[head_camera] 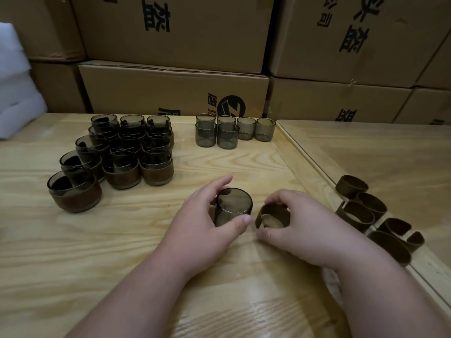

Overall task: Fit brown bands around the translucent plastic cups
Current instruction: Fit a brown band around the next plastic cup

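My left hand grips a smoky translucent cup standing on the wooden table, thumb in front and fingers behind it. Just right of the cup, my right hand pinches a brown band that rests on the table, its ring open upward. Cup and band sit side by side, a small gap between them. Several bare cups stand at the back centre. Several loose brown bands lie at the right. Stacked cups with bands fitted fill the left.
Cardboard boxes with printed characters form a wall behind the table. White foam or fabric sits at the far left. A second table surface under glass adjoins on the right, with a raised seam between.
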Tool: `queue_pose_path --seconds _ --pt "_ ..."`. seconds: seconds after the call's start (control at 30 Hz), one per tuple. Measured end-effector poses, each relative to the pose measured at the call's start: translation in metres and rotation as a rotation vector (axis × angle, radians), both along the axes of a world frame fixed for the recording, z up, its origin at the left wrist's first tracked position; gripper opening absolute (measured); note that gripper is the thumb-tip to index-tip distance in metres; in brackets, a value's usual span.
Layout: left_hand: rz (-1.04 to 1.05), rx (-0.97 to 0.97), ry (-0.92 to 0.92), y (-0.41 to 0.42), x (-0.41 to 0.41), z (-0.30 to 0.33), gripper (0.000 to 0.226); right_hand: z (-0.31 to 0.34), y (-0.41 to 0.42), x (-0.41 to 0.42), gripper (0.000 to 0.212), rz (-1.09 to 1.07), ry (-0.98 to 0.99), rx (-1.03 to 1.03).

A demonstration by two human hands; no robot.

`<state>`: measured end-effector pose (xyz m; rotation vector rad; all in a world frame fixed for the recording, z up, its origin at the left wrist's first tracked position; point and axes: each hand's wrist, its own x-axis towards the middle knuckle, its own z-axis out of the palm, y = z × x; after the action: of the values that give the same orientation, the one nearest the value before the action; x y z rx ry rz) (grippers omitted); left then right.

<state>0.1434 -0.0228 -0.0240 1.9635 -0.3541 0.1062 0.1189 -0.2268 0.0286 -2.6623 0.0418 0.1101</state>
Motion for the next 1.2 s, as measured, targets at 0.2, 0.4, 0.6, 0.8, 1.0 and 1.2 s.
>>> queue_pose_path --seconds 0.2,0.4,0.6,0.8,1.0,1.2 --pt "0.001 -0.117 -0.002 -0.001 -0.004 0.004 0.059 -0.005 0.004 0.005 0.068 -0.094 -0.319 0.248" --pt "0.004 -0.174 -0.108 0.001 -0.007 0.01 0.053 -0.006 0.025 0.001 0.064 0.112 -0.56 0.373" --pt "0.056 -0.199 -0.108 0.001 -0.006 0.009 0.062 -0.012 0.035 0.006 0.064 0.209 -0.528 0.397" --pt "0.104 -0.226 -0.055 0.0 -0.003 0.01 0.067 -0.014 0.035 0.01 0.068 0.232 -0.555 0.387" --pt "0.156 -0.251 -0.031 0.001 -0.003 0.011 0.055 -0.017 0.037 0.008 0.062 0.23 -0.591 0.418" --pt "0.16 -0.285 -0.026 0.0 -0.004 0.011 0.052 -0.023 0.036 0.009 0.061 0.139 -0.535 0.533"
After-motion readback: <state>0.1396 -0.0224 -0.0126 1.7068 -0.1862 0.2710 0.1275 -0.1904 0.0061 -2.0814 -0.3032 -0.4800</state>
